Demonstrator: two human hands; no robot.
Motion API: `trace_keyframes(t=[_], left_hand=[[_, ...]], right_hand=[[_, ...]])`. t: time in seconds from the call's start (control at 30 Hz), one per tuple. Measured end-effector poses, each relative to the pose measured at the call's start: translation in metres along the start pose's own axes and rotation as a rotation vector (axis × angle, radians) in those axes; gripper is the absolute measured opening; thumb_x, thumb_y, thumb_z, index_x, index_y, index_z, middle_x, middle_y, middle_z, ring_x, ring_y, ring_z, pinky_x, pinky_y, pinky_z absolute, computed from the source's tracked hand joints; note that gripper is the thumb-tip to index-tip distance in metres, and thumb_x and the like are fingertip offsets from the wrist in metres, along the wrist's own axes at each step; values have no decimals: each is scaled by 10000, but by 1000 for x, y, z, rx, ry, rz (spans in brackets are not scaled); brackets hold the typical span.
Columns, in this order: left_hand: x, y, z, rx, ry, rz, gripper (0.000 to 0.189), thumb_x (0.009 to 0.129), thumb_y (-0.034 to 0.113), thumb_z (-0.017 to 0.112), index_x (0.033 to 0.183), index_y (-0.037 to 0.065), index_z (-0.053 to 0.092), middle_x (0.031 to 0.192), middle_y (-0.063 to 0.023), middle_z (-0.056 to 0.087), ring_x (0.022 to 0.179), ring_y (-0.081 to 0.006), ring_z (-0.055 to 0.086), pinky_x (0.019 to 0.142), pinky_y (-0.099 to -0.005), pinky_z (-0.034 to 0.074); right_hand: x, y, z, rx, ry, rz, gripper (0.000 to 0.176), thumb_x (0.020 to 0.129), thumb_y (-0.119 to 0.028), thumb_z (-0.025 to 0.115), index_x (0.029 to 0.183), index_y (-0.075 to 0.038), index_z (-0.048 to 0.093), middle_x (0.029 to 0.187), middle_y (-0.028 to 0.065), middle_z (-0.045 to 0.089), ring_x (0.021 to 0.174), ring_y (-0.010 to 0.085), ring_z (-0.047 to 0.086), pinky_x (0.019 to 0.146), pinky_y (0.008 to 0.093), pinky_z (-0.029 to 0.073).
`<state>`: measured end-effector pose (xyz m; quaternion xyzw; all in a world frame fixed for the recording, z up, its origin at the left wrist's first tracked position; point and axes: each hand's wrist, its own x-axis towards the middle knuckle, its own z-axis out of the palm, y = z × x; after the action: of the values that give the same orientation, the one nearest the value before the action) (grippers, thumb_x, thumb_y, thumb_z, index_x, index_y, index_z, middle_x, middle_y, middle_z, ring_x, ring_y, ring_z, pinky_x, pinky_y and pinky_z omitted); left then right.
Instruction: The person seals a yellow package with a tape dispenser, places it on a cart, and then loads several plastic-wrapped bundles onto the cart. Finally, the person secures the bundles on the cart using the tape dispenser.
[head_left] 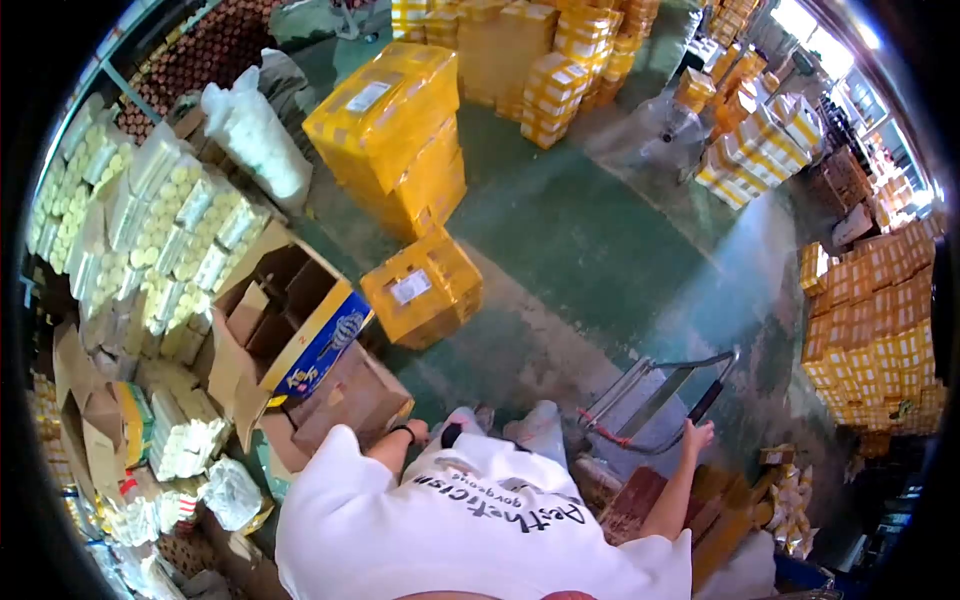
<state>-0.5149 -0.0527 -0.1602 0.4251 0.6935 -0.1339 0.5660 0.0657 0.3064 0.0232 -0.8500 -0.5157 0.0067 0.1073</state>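
Note:
My right hand (698, 435) is at the lower end of the black grip on a hand trolley's handle (708, 400), its fingers curled there. The trolley's tubular metal frame (625, 385) stands to the front right of my body, with a pale platform inside it. My left hand (415, 430), a black band at its wrist, is low beside a closed brown carton (350, 400). Its fingers are too small and partly hidden to read. Above that carton sits an open cardboard box (285, 310) with a blue printed side and brown dividers inside.
A yellow-taped carton (425, 290) stands on the green floor (560, 220) ahead, before a taller stack of taped boxes (390, 130). Wrapped white rolls (160, 220) are piled left, near a white sack (260, 140). More taped boxes (870, 330) rise at right.

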Motion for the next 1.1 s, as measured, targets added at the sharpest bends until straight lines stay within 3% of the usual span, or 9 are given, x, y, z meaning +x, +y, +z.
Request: trace_keyframes(t=[0.1, 0.17, 0.2, 0.27, 0.37, 0.47, 0.6, 0.9, 1.1], left_hand=[[19, 13, -58, -542, 272, 27, 277, 694, 264, 619, 872, 57, 666, 789, -92, 664, 696, -210, 624, 665, -352, 496], [40, 17, -92, -740, 473, 81, 226, 715, 231, 605, 846, 54, 659, 734, -88, 647, 649, -189, 607, 628, -321, 496], [43, 28, -106, -959, 575, 72, 154, 722, 201, 583, 757, 63, 643, 672, -81, 619, 630, -171, 596, 564, -317, 471], [41, 45, -140, -868, 652, 98, 177, 728, 170, 532, 570, 94, 561, 508, -47, 550, 523, -163, 567, 458, -314, 383], [51, 73, -166, -764, 788, -93, 198, 713, 190, 531, 573, 67, 596, 506, -44, 565, 461, -189, 557, 435, -317, 400], [82, 93, -168, -822, 346, -79, 202, 715, 251, 571, 703, 74, 667, 673, -105, 651, 644, -230, 636, 616, -351, 492], [94, 138, -202, -348, 180, 5, 275, 712, 307, 595, 836, 81, 692, 858, -135, 662, 818, -275, 632, 747, -367, 489], [163, 189, -338, -176, 453, 245, 248, 719, 304, 597, 797, 85, 683, 791, -131, 660, 744, -273, 637, 683, -368, 497], [147, 235, -416, -560, 602, 531, 239, 783, 233, 586, 909, 31, 607, 823, -146, 644, 767, -249, 625, 686, -341, 492]], right_hand=[[71, 36, 66, 131, -74, 77, 658, 650, -214, 715, 1165, 56, 406, 1019, 203, 572, 858, 309, 574, 741, 430, 455], [94, 34, 86, 649, -442, 253, 270, 693, -96, 669, 860, 22, 493, 716, 102, 570, 558, 225, 526, 534, 373, 450], [113, 48, 126, 802, -362, 469, 171, 707, -57, 642, 778, 9, 501, 638, 87, 555, 526, 227, 528, 497, 360, 435], [134, 39, 121, 926, -518, 762, 210, 710, -137, 606, 563, -67, 474, 491, 99, 503, 368, 248, 480, 380, 360, 416], [124, 1, 58, 1019, -654, 701, 157, 692, -84, 635, 608, -26, 516, 533, 75, 494, 398, 215, 457, 390, 352, 406], [142, -3, 94, 987, -504, 561, 103, 698, -65, 614, 658, -20, 530, 548, 51, 504, 408, 173, 460, 394, 327, 371], [150, -53, 81, 946, -523, 495, 111, 713, -31, 545, 646, -41, 457, 510, 35, 448, 374, 154, 430, 366, 286, 378], [152, -196, 59, 945, -653, 301, 128, 664, -46, 529, 550, -26, 475, 464, 70, 463, 375, 193, 478, 378, 309, 411], [189, -308, 55, 931, -749, 123, 143, 682, -72, 555, 565, -5, 507, 449, 81, 481, 356, 194, 473, 372, 298, 407]])
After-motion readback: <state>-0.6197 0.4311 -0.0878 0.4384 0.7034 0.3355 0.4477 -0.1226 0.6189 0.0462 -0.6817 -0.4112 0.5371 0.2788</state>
